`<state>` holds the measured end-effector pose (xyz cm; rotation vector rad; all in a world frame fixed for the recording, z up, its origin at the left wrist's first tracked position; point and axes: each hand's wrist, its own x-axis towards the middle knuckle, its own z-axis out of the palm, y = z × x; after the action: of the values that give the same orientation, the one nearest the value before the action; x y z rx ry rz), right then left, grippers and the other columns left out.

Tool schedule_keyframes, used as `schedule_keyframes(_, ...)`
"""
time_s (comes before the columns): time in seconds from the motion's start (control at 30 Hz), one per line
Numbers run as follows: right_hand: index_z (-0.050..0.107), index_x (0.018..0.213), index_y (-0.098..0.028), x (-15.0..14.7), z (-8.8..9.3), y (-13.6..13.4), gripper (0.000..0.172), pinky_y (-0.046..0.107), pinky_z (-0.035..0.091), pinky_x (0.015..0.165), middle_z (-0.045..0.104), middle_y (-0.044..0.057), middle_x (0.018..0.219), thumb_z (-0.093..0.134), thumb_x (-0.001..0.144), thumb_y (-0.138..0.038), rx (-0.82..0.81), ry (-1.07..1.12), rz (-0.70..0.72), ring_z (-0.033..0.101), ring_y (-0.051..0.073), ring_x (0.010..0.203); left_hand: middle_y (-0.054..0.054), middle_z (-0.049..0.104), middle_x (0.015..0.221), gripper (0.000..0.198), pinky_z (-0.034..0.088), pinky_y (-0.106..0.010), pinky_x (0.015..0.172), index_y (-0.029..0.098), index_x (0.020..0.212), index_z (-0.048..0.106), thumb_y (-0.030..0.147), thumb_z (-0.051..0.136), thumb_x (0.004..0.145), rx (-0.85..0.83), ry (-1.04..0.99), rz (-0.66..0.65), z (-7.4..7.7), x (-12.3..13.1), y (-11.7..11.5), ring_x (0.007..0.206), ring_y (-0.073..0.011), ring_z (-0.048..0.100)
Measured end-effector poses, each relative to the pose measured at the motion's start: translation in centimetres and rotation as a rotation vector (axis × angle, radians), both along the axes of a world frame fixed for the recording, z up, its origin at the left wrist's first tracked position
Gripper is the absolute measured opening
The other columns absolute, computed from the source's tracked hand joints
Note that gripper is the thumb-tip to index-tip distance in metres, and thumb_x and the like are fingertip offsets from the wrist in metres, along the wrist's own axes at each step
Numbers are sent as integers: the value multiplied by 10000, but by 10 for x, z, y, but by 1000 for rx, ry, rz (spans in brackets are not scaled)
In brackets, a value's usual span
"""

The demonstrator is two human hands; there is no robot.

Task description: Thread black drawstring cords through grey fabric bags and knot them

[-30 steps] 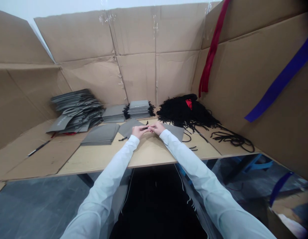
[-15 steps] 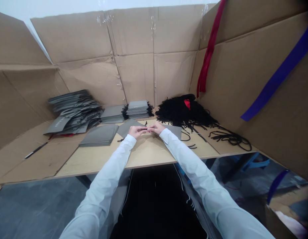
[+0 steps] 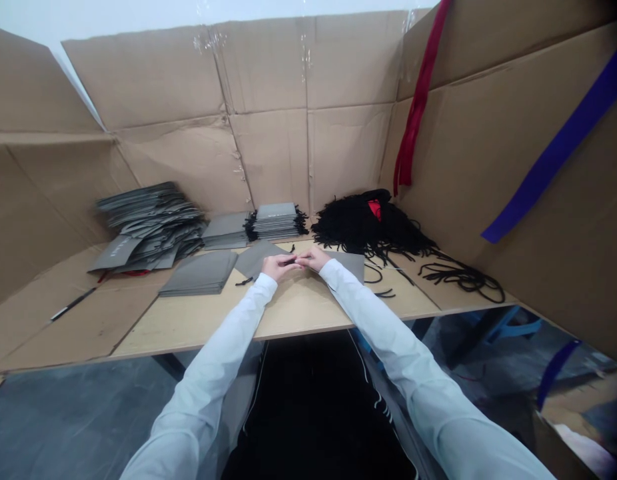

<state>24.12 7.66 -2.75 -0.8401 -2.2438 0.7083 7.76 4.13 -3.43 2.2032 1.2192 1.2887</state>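
My left hand and my right hand meet fingertip to fingertip above the middle of the table, both closed in a pinch. Between them shows a short dark piece of black cord; its ends are hidden by the fingers. A grey paper bag lies flat under and beside my right wrist. Behind my left hand is another flat grey bag, with a bit of black cord sticking out at its left corner.
Flat grey bags are stacked at left, before a taller leaning pile. A corded stack stands at the back. Black cords heap at right, some trailing loose. A pen lies far left. Cardboard walls enclose the table.
My left hand has shifted slightly right and turned, closing in on my right fingertips. My right hand stays nearly still; the bags and cord heap have not moved.
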Motion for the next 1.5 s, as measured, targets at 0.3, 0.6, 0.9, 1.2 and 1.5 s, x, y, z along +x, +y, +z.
schedule_keyframes(0.3, 590, 551, -105, 2, 9, -3, 331, 216, 381, 632, 575, 22, 555, 480, 700, -380, -30, 84, 112, 514, 111, 573, -45, 662, 763, 279, 478, -281, 675, 179, 787, 668, 382, 604, 608, -24, -103, -11, 6, -3, -3, 682, -174, 609)
schedule_keyframes(0.6, 592, 546, -107, 3, 15, -9, 343, 214, 383, 624, 574, 22, 550, 479, 706, -388, 19, 100, 104, 519, 113, 575, -62, 656, 698, 323, 491, -282, 638, 136, 778, 662, 384, 622, 576, -114, -198, -80, 4, -6, 2, 624, -173, 606)
schedule_keyframes(0.9, 581, 525, -106, 3, 20, -14, 345, 215, 379, 620, 575, 27, 547, 481, 708, -381, 45, 118, 86, 517, 114, 574, -57, 659, 714, 284, 475, -281, 645, 167, 744, 672, 391, 623, 576, 14, -128, 52, 10, -5, -4, 654, -179, 601)
schedule_keyframes(1.2, 570, 517, -106, 4, 13, -5, 335, 217, 382, 601, 557, 24, 521, 483, 697, -375, 14, 176, 83, 506, 108, 544, -78, 646, 753, 335, 477, -300, 695, 134, 800, 649, 372, 639, 565, -1, -225, 28, 6, 3, -3, 695, -177, 596)
schedule_keyframes(1.5, 537, 469, -117, 2, 8, -2, 332, 220, 376, 601, 549, 13, 507, 483, 690, -359, 14, 169, 71, 493, 104, 535, -65, 622, 802, 420, 471, -287, 695, 156, 893, 628, 371, 663, 535, 15, -228, -65, -1, 8, 5, 732, -158, 582)
